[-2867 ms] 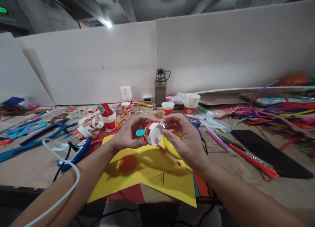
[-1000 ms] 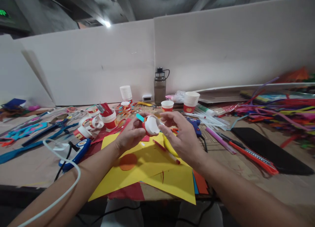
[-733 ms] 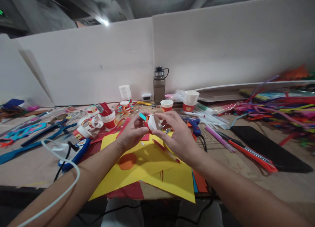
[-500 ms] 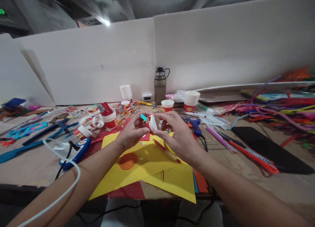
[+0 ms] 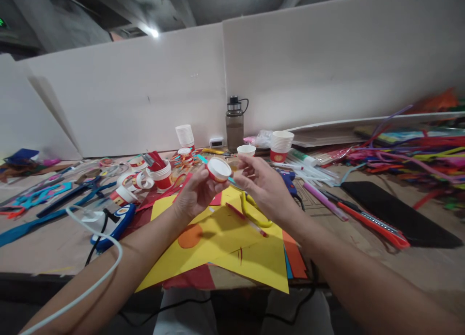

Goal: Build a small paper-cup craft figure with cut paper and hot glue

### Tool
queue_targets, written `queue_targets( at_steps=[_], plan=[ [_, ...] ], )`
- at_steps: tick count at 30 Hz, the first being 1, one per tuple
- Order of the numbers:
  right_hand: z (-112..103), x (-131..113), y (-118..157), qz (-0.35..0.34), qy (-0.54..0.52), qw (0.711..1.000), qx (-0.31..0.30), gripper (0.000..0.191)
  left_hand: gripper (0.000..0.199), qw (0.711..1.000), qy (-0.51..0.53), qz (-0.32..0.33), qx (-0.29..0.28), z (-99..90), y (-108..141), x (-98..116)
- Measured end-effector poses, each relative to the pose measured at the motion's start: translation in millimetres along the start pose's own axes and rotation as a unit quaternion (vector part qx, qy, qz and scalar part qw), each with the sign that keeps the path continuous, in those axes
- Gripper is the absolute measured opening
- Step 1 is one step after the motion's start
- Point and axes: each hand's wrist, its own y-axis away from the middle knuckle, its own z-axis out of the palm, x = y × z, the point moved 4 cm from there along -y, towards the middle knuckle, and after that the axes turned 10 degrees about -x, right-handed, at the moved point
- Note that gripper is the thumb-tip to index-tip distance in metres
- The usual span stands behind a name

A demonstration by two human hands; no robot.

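My left hand (image 5: 194,192) grips a cut-down paper cup (image 5: 219,169), its round white end tilted up toward me and a red band around its side. Teal strips stick out on both sides of it. Just to the right, my right hand (image 5: 263,182) hovers apart from the cup, fingers bent and thumb separated from them, with nothing visible between. Beneath both hands lie yellow paper sheets (image 5: 218,250). An orange paper disc (image 5: 190,235), a red pen (image 5: 247,220) and yellow-handled scissors (image 5: 256,214) rest there, the scissors partly hidden by my right hand.
Stacked cups (image 5: 281,146), a water bottle (image 5: 234,124) and a cup of red markers (image 5: 160,173) stand behind. A blue glue gun (image 5: 288,180), red utility knife (image 5: 374,223) and black phone-like slab (image 5: 399,214) lie right. A white cable (image 5: 118,257) crosses my left forearm.
My right hand has let go of the cut-down cup and drawn back slightly to the right. The cup has turned in my left hand, its white end now facing up.
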Motion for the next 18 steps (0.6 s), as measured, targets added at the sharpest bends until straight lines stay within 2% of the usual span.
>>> queue_targets(
  at_steps=[3,6,14,18],
  plan=[
    [-6,10,-1,0.047,-0.04,0.998,0.03,0.042,0.03,0.996,0.047,0.014,0.072,-4.8,-3,6],
    [-5,19,-1,0.087,-0.025,0.996,0.027,0.041,0.027,0.99,0.08,0.035,0.109,-9.7,-4,13],
    [4,18,1,0.064,0.032,0.997,-0.002,0.035,0.033,0.992,0.071,0.032,0.102,-10.5,-3,15],
    [5,18,3,0.058,0.042,0.997,-0.006,0.036,0.035,0.996,0.042,0.023,0.069,-10.3,-3,10]
  ],
)
